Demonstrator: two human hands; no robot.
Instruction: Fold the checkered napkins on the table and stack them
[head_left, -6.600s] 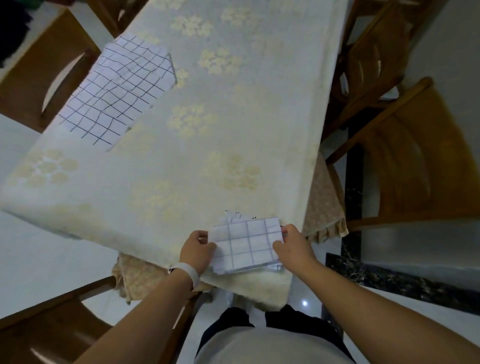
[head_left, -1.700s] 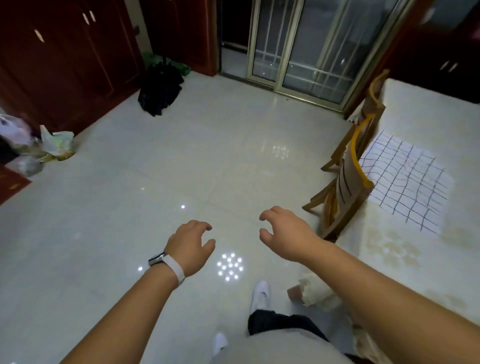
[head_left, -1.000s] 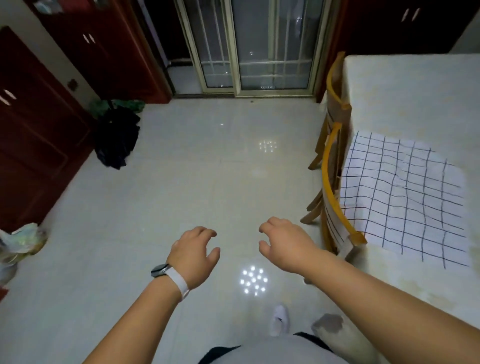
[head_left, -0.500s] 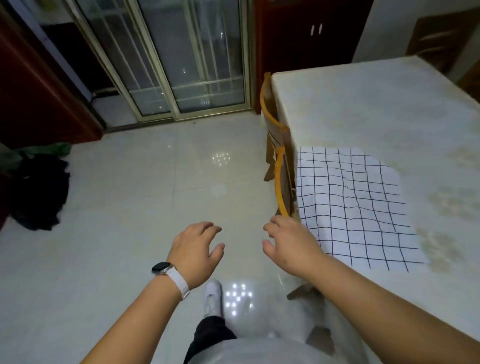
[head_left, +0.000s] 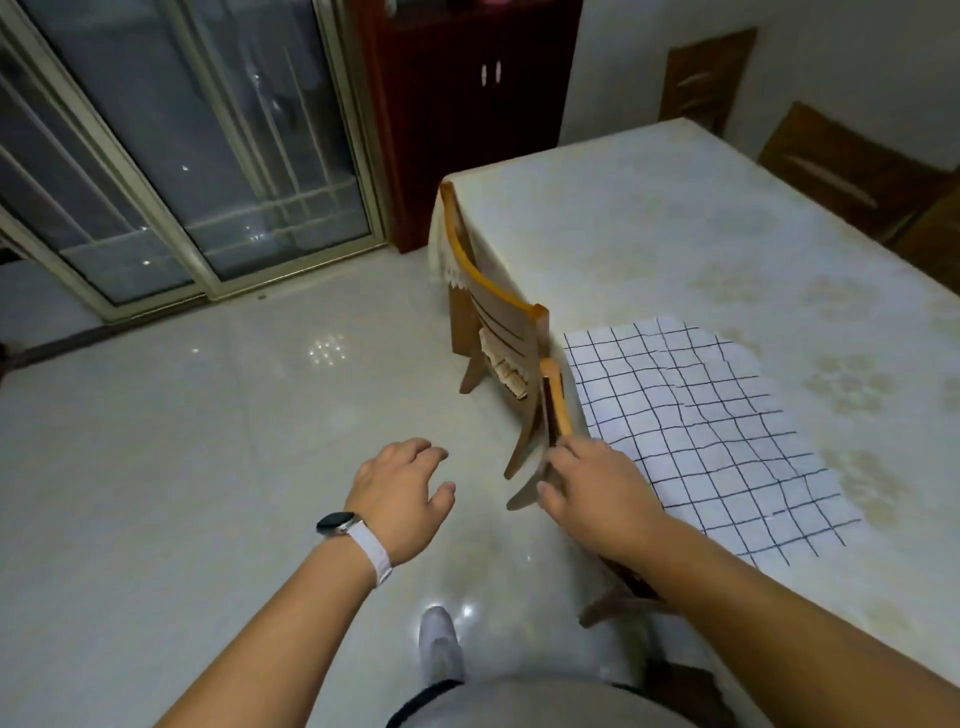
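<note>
Both hands hang empty, fingers loosely spread: left hand over floor, right hand beside the chair back fronting the unfolded checkered napkin.

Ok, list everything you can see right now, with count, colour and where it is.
checkered napkin: one, white with dark grid, unfolded flat near the table's left edge
table: one, cream floral cloth, right side
wooden chairs: two along the table's left side, more at far right
cabinet: one, dark red, back wall
sliding glass door: back left
floor: pale glossy tiles
shoe: one visible, white
smartwatch: white strap, left wrist
left hand: empty, open
right hand: empty, by the nearer chair
</note>
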